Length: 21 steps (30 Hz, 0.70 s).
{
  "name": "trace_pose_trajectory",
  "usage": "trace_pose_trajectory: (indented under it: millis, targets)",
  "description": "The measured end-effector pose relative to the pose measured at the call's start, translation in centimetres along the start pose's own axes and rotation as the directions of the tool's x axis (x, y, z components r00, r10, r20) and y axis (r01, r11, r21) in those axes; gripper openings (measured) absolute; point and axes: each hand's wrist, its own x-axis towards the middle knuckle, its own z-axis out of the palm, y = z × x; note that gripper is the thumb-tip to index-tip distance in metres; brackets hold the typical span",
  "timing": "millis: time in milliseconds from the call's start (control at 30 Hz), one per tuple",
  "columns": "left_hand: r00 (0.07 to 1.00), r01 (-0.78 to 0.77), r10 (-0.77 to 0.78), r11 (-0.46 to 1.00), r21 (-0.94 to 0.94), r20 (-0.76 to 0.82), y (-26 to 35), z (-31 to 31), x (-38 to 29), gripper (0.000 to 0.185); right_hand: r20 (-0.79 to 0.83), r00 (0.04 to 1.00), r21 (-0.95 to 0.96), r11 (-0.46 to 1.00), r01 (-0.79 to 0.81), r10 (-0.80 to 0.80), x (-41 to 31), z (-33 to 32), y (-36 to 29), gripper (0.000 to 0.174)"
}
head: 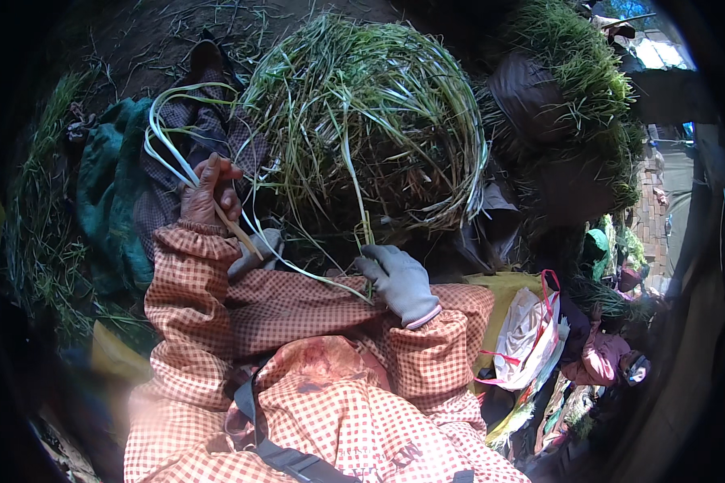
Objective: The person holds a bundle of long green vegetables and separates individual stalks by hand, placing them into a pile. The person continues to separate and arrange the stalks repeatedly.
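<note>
My left hand (210, 188), bare, is closed around a few long pale green plant stems (172, 145); their upper ends loop over to the left. A thin tan stick or stalk (241, 232) sticks out below the same hand. My right hand (399, 281), in a grey glove with a pink cuff, has its fingers closed on a stalk (355, 175) that reaches up to a large rounded heap of green and white stalks (362, 121). One long thin stem curves between the two hands over my lap. A grey glove (260, 253) lies below my left hand.
Green woven sacking (112, 187) and dark checked cloth (157, 211) lie at the left. More green stalks (580, 78) are piled at the upper right. A white plastic bag with red handles (522, 338) lies right of my lap. Another person (604, 356) in pink is farther right.
</note>
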Motion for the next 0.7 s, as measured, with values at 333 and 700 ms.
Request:
trace_pose_trajectory:
  millis: [333,700]
  targets:
    - [0.916,0.396,-0.4,0.89,0.225,-0.03,-7.8,3.2,0.3,0.023,0.122,0.967,0.435,0.864,-0.254,0.222,5.4,6.6,-0.3,0.03]
    - [0.969,0.244,-0.247,0.958,0.153,0.003,-6.3,1.8,0.5,0.017,-0.072,0.996,0.247,0.967,0.064,-0.048,-2.8,3.3,-6.0,0.023]
